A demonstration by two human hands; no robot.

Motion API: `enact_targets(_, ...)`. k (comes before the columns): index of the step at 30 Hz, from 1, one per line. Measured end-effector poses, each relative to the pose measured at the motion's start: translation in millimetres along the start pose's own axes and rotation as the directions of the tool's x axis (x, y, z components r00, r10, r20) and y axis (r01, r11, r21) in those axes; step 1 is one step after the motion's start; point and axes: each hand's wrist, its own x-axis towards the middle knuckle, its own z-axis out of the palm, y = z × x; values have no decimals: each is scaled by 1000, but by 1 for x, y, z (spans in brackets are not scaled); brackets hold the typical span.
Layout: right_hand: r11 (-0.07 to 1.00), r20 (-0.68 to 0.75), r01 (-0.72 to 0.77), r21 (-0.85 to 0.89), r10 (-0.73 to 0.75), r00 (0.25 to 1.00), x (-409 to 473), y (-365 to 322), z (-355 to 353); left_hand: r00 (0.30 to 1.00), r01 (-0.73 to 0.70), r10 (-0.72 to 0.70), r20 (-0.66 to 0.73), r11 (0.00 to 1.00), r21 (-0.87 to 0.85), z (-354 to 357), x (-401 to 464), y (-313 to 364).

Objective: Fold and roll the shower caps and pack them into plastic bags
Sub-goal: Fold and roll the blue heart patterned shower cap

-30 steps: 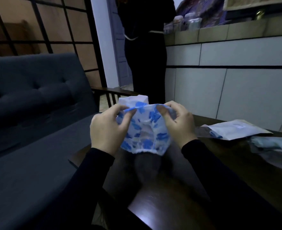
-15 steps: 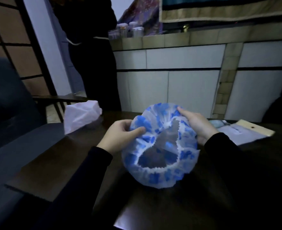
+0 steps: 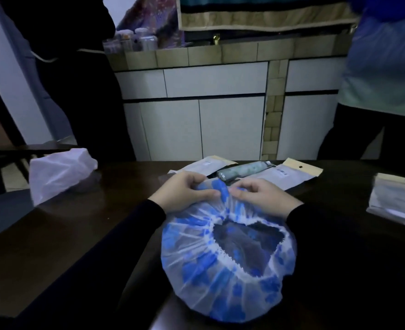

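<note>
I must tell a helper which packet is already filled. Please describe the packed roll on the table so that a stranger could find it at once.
Look at the far edge of the dark wooden table, just beyond the left hand and right hand. Among the flat plastic bags there lies the packed roll. Unlike its flat, pale neighbours, it is a plump greenish-grey cylinder in shiny clear wrap.

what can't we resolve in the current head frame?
- Far rim of the blue-and-white plastic shower cap: covered by the left hand and right hand pinching it.
- Print on the flat plastic bags with tan header cards: too small, dim.
- Rolled item in the clear bag: pattern unclear.
- White crumpled plastic bag: contents hidden.
</note>
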Motion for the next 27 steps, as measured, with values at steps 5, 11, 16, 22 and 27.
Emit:
enact_targets(5, 998, -277, -59, -5, 56, 959, 3, 11, -2, 954, 290, -297, -43, 950, -114, -24, -11, 0)
enact_targets(11, 992, -445, -91, 92, 123, 887, 7, 9, 5, 890, 437, -404, -210, 887, 150, -38, -30, -27)
enact_targets(16, 974, -453, -227, 2, 203, 868, 5, 19, 0, 839, 401, -387, -382, 915, -45, -39, -34, -42)
enact_targets(22, 916, -508, -290, -278, 116, 853, -4, -6, 12, 846, 404, -462, -264, 881, -247, -41, -38, -50)
enact_targets(27, 834, -438, -134, -535, -138, 888, -24, -35, 43, 799, 393, -198, -568, 887, 243, -36, -56, -39)
